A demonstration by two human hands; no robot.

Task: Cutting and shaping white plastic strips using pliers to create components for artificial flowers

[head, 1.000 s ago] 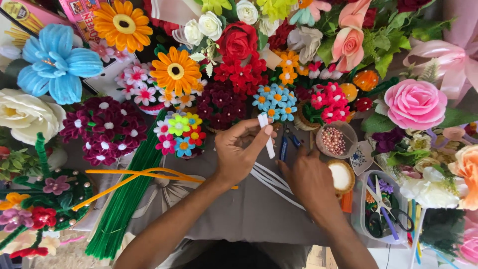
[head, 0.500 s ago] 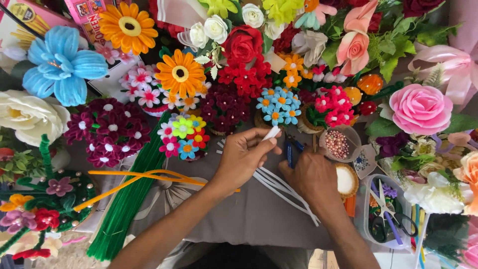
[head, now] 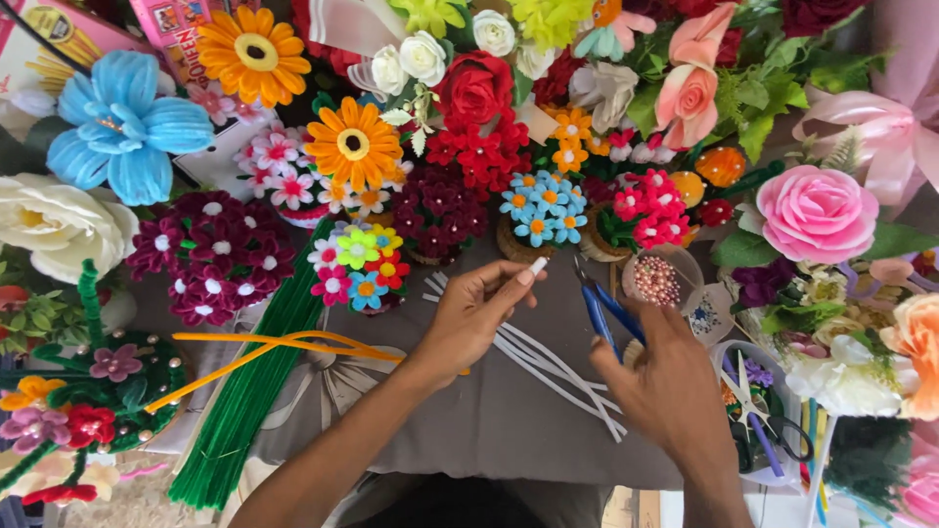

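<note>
Over a bench (head: 509, 420) draped in grey cloth, ringed on three sides by handmade flowers, your two bare hands work close together near the centre. Your left hand (head: 474, 318) is closed in a pinch, thumb and forefinger grasping a short white pipe cleaner piece (head: 537, 265) that sticks up past your fingertips, just in front of a small pot of blue flowers (head: 541, 202). Your right hand (head: 670, 376) lies palm down to the right of it, fingers wrapped around blue-handled pliers (head: 602, 308) whose handles point up and away from you toward a small clear bowl of pink beads (head: 656, 280). Between and below your hands, a loose bundle of white pipe cleaners (head: 558, 367) lies flat on the cloth, running diagonally from upper left to lower right, partly under your right hand.

To the left, a thick sheaf of green pipe cleaners (head: 249, 391) lies slanted on the bench, with a few orange pipe cleaners (head: 274, 342) crossing over it. A little multicoloured flower cluster (head: 357, 264) sits just beyond your left wrist. Farther back stand an orange daisy (head: 353, 144), a red rose (head: 473, 88) and a large blue flower (head: 122, 127). At the right edge sits a big pink rose (head: 817, 212), and below it a clear tub holding scissors (head: 753, 391).
</note>
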